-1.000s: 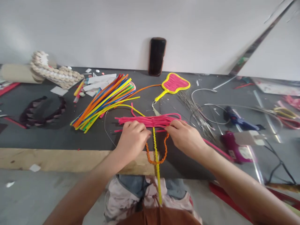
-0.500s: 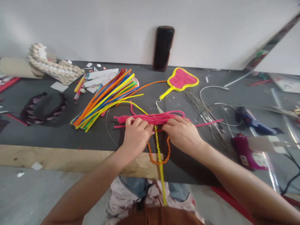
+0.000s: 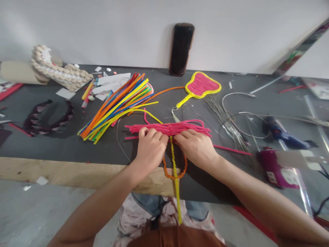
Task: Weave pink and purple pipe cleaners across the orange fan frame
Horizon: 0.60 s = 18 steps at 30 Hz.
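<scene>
A bundle of pink pipe cleaners [image 3: 169,128] lies crosswise on the dark tabletop, gathered at its middle. My left hand [image 3: 153,145] grips its near side left of the middle, fingers curled with the tips hidden. To the right of the middle, my right hand [image 3: 194,145] is closed on the same bundle. Between the hands a twisted yellow pipe cleaner [image 3: 174,164] runs from the bundle toward me past the table edge. A twisted orange pipe cleaner [image 3: 168,176] loops across it in a U, its upper ends hidden by my hands.
Loose coloured pipe cleaners [image 3: 117,108] lie to the left. A pink fan shape with yellow edging [image 3: 203,85] is beyond the bundle. A phone [image 3: 181,49] leans on the wall. Wires [image 3: 223,115], a blue glue gun [image 3: 281,132] and a magenta object [image 3: 275,168] are at right.
My right hand has moved slightly left, closer to the bundle's middle, uncovering more of its right end. The camera view has shifted a little. My left hand keeps its place.
</scene>
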Each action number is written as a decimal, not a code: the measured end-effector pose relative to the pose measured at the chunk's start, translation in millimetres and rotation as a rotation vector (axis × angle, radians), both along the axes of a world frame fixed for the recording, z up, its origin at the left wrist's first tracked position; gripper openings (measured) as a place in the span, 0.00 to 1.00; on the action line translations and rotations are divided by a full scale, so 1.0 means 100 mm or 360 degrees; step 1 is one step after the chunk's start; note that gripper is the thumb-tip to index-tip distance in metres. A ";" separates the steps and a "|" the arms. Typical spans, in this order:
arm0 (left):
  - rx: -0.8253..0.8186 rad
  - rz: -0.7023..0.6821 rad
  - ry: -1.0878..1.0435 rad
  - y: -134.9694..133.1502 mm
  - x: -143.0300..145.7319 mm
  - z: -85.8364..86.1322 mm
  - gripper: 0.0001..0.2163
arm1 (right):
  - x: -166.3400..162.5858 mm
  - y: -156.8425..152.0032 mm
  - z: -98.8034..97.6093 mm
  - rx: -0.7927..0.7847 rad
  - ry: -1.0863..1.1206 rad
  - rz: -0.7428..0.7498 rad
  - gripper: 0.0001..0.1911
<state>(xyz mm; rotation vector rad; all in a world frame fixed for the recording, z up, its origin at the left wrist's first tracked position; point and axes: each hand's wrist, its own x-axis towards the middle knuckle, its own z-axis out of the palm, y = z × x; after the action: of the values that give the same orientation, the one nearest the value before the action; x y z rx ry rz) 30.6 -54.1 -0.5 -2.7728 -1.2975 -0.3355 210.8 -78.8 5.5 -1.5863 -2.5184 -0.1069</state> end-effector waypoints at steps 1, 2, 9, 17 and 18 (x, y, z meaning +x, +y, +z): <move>0.0006 0.0017 0.0020 0.00 0.01 0.00 0.09 | 0.00 -0.04 -0.01 0.0064 0.0038 0.0061 0.10; 0.0010 0.0039 0.0041 -0.01 0.02 -0.01 0.09 | 0.00 -0.08 -0.01 0.0109 0.0083 0.0144 0.10; 0.0111 0.0172 0.0277 -0.06 0.03 0.05 0.10 | -0.11 -0.33 -0.12 -0.0004 0.0230 0.0465 0.09; 0.0193 0.0422 0.0557 -0.03 -0.30 0.30 0.09 | -0.08 -0.33 -0.12 -0.0075 0.0198 0.0456 0.08; 0.0226 0.0452 0.0563 -0.02 -0.38 0.31 0.09 | -0.09 -0.34 -0.13 -0.0086 0.0197 0.0450 0.08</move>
<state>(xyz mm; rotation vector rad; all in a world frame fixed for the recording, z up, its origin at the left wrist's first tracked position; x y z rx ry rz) -7.2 -56.5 30.8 -2.3491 -1.4750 0.0751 202.2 -112.5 -7.0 -1.1959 -2.6342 0.0917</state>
